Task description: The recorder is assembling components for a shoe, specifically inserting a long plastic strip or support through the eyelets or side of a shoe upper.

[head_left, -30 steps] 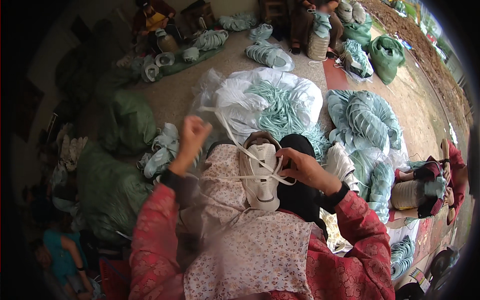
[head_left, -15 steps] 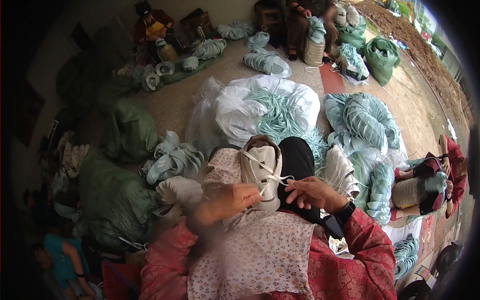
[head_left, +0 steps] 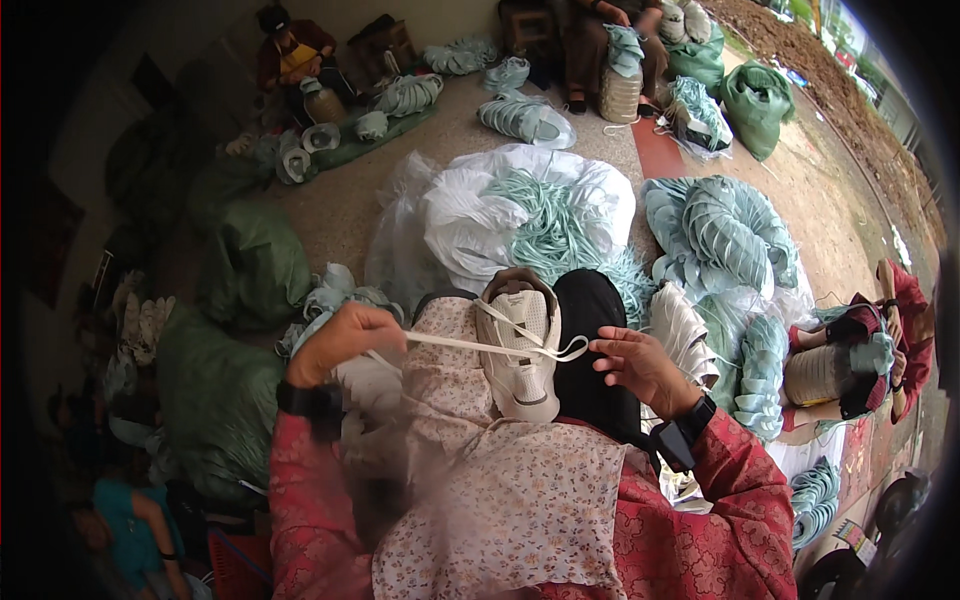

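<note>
A cream lace-up sneaker [head_left: 522, 350] with a brown lining rests on my lap between my thighs, its toe toward me. My left hand [head_left: 345, 342] is closed on one end of its white shoelace [head_left: 440, 342], drawn taut out to the left of the shoe. On the right, a loop of the lace lies beside the fingertips of my right hand [head_left: 645, 370]. Those fingers are spread, and the hand looks open, with no lace visibly gripped. Part of the lace crosses the shoe's tongue and eyelets.
Beyond my knees sits a white sack [head_left: 460, 215] with pale green laces [head_left: 550, 225] heaped on it. Stacked light blue shoe pieces [head_left: 725, 235] lie to the right, green sacks [head_left: 220, 400] to the left. Several other people work around, one seated at the right edge [head_left: 905, 320].
My left hand has swung left and away from the shoe, pulling the lace straight. My right hand has shifted slightly right and up, its fingers opening beside the loop.
</note>
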{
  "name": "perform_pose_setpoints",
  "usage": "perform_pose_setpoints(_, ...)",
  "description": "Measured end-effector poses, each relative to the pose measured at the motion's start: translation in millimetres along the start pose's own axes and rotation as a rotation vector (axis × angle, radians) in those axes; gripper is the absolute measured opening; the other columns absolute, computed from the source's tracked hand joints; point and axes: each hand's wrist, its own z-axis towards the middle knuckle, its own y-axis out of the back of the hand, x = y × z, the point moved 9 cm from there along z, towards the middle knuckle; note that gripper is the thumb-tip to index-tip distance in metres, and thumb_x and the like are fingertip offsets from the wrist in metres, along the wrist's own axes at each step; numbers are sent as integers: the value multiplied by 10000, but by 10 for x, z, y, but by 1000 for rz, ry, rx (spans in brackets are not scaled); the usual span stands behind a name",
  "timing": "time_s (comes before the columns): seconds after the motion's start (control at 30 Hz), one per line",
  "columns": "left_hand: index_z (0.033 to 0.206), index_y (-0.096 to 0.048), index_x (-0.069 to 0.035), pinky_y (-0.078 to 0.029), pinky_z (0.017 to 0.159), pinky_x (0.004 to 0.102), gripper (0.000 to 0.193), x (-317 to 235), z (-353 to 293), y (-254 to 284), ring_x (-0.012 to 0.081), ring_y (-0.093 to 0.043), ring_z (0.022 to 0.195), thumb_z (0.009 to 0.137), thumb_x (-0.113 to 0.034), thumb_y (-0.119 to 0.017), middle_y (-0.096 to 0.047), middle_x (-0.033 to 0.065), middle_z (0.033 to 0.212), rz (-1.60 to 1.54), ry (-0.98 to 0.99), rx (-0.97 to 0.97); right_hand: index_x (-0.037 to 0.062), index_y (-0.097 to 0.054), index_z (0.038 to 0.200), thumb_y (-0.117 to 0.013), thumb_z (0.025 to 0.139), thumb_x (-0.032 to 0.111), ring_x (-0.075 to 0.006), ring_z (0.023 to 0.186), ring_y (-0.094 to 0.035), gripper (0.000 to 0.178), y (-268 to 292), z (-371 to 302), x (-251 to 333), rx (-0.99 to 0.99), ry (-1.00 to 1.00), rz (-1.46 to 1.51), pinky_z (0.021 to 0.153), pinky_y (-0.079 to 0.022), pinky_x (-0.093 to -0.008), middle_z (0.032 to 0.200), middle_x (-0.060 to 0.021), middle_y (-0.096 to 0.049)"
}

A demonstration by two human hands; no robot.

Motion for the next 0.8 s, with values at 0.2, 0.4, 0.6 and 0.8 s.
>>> perform_pose_setpoints(0.2,1004,-662,-40,-464,812,340,218,-65,322,-34,250,-571,972,802,-117,-695,-621,67,984,665,-302,-475,-16,-576,1110,-551,974,145,-187,722,-683,212,-236,-187,-374,265,-304,-156,546,-560,-292,1041,-145,-680)
perform_pose_setpoints(0.4,924,-649,-68,-431,872,365,247,-665,479,-943,276,-544,977,730,-161,-769,-584,71,972,665,-638,-431,-21,-583,1130,-546,978,146,-169,790,-673,229,-527,-82,-553,229,-289,17,605,-567,-297,1052,-107,-674)
perform_pose_setpoints(0.6,805,-624,-85,-406,836,366,193,-692,576,-1188,262,-500,939,737,-191,-769,-539,44,909,717,-689,-379,1,-595,1111,-532,993,192,-160,818,-655,233,-524,-21,-615,70,-219,96,671,-562,-296,1018,-69,-667)
perform_pose_setpoints(0.8,825,-595,-79,-438,771,362,168,-608,555,-1365,268,-578,816,821,-199,-713,-585,66,810,723,-690,-288,55,-590,1110,-546,991,238,-148,786,-644,223,-502,65,-591,4,-177,135,669,-563,-293,956,-45,-656)
